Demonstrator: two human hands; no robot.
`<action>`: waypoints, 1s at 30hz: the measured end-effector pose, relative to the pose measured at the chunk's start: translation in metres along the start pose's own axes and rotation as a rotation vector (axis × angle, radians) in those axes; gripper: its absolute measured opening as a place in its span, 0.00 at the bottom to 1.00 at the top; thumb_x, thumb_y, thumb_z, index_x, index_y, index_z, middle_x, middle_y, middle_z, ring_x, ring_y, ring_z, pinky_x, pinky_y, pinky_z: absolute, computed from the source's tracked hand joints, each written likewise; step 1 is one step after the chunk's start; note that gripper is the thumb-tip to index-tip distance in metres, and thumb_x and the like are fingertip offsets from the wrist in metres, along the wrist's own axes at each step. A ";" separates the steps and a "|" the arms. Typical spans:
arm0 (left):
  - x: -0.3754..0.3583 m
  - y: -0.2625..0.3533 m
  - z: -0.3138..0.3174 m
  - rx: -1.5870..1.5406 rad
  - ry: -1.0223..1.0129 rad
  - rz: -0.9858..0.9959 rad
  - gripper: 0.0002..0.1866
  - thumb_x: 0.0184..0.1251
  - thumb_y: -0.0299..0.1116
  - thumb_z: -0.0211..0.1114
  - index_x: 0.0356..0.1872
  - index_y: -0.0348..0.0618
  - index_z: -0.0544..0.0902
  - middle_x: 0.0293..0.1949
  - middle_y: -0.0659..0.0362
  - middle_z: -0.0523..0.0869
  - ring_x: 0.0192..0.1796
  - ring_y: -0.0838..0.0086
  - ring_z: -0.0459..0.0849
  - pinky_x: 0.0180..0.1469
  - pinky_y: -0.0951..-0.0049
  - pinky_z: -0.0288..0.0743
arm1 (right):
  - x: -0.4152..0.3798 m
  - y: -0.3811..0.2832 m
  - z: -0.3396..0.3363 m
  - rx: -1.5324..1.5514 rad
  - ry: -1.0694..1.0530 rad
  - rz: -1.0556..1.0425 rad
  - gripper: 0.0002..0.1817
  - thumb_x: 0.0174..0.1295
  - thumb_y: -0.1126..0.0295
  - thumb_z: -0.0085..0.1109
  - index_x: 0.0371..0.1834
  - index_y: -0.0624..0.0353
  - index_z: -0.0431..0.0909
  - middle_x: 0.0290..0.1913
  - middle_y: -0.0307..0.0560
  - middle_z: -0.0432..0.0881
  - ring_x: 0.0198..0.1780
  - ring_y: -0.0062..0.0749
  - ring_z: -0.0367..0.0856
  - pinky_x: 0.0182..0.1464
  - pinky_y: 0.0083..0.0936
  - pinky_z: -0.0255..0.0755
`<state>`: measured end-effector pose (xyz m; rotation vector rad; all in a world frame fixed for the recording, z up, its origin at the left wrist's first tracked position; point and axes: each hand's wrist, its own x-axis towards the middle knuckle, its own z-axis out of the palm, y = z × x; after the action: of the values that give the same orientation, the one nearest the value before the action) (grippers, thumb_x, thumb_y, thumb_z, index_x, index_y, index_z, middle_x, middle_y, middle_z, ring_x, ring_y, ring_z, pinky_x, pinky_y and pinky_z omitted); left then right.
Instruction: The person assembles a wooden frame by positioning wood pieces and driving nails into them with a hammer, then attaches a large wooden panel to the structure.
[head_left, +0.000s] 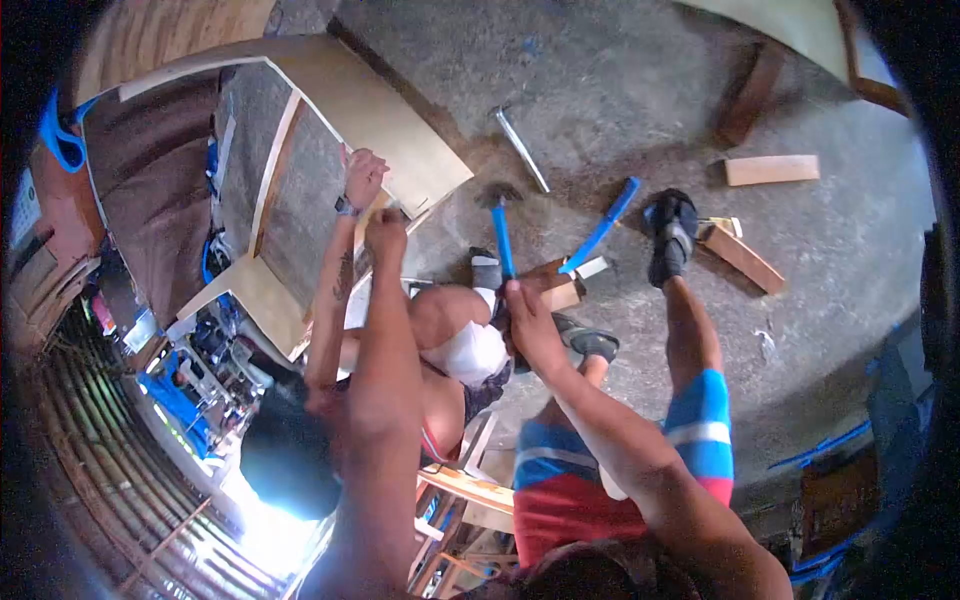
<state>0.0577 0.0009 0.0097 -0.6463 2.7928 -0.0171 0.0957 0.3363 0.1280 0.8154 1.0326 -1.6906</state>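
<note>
Right hand [527, 312] grips a blue-handled hammer [500, 225] above the rough concrete floor [640, 90]; left hand [386, 235] clasps the plywood panel [375, 120].

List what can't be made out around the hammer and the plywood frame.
- Head view: left hand covers its contact with the plywood frame.
- Right hand hides the blue hammer handle's end.
- Whatever the hammer head strikes is too blurred.
- A co-worker's hand hides the frame edge.

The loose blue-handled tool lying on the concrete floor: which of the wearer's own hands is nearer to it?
Right. The right hand, gripping a blue-handled hammer, sits just left of and below the loose blue-handled tool. The left hand is farther left, against the plywood panel frame.
</note>
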 end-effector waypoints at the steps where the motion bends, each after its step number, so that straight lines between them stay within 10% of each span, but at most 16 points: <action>1: 0.021 0.005 -0.002 0.038 -0.097 -0.034 0.24 0.66 0.51 0.52 0.36 0.37 0.83 0.38 0.39 0.83 0.45 0.45 0.81 0.50 0.55 0.73 | 0.015 0.004 0.004 0.061 -0.061 -0.058 0.20 0.72 0.49 0.40 0.43 0.57 0.70 0.17 0.36 0.66 0.14 0.19 0.62 0.16 0.20 0.58; 3: 0.037 0.043 -0.025 -0.020 -0.280 -0.327 0.24 0.64 0.52 0.53 0.35 0.38 0.84 0.37 0.38 0.83 0.44 0.47 0.82 0.49 0.55 0.73 | 0.051 0.019 0.012 0.130 -0.129 -0.104 0.20 0.72 0.50 0.43 0.42 0.59 0.69 0.17 0.37 0.68 0.15 0.20 0.65 0.18 0.21 0.61; 6: 0.047 0.012 0.002 0.162 -0.194 -0.061 0.24 0.63 0.53 0.54 0.34 0.38 0.84 0.37 0.40 0.84 0.42 0.48 0.83 0.48 0.56 0.74 | 0.083 0.047 0.024 0.156 -0.147 -0.046 0.21 0.72 0.51 0.44 0.44 0.61 0.69 0.19 0.43 0.71 0.19 0.23 0.69 0.22 0.23 0.64; 8: 0.046 0.040 -0.016 -0.113 -0.227 -0.394 0.21 0.65 0.48 0.53 0.32 0.39 0.84 0.35 0.45 0.85 0.37 0.52 0.84 0.45 0.59 0.75 | 0.105 0.065 0.026 0.032 -0.084 -0.127 0.21 0.72 0.51 0.43 0.43 0.62 0.70 0.19 0.45 0.72 0.20 0.25 0.69 0.24 0.26 0.65; 11: 0.051 0.025 -0.017 0.097 -0.270 0.003 0.16 0.64 0.42 0.53 0.29 0.41 0.84 0.32 0.50 0.85 0.34 0.56 0.83 0.44 0.62 0.75 | 0.120 0.088 0.033 0.049 -0.068 -0.103 0.25 0.72 0.50 0.41 0.36 0.65 0.74 0.22 0.54 0.75 0.24 0.39 0.72 0.30 0.36 0.66; 20: 0.052 0.021 -0.008 -0.112 -0.241 -0.385 0.24 0.62 0.49 0.59 0.42 0.33 0.83 0.39 0.45 0.85 0.43 0.55 0.82 0.50 0.65 0.71 | 0.130 0.117 0.060 -0.046 0.090 -0.351 0.23 0.71 0.55 0.44 0.28 0.63 0.77 0.18 0.55 0.74 0.21 0.50 0.71 0.29 0.38 0.66; 23: 0.044 0.041 -0.026 0.072 -0.241 -0.075 0.25 0.60 0.49 0.61 0.43 0.32 0.83 0.39 0.45 0.85 0.45 0.59 0.82 0.51 0.67 0.71 | 0.132 0.095 0.055 -0.216 0.008 -0.219 0.23 0.71 0.54 0.43 0.29 0.61 0.77 0.19 0.53 0.75 0.22 0.48 0.73 0.30 0.35 0.68; 30: 0.049 0.033 -0.021 0.004 -0.272 -0.147 0.24 0.60 0.48 0.61 0.40 0.32 0.82 0.38 0.43 0.84 0.45 0.58 0.82 0.50 0.67 0.70 | 0.120 0.067 0.049 0.101 0.078 -0.222 0.23 0.71 0.53 0.43 0.31 0.59 0.81 0.21 0.58 0.78 0.27 0.50 0.79 0.31 0.38 0.70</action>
<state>-0.0044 0.0079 0.0149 -0.7880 2.4805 0.0337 0.1177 0.2343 0.0260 0.8627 1.1319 -1.9243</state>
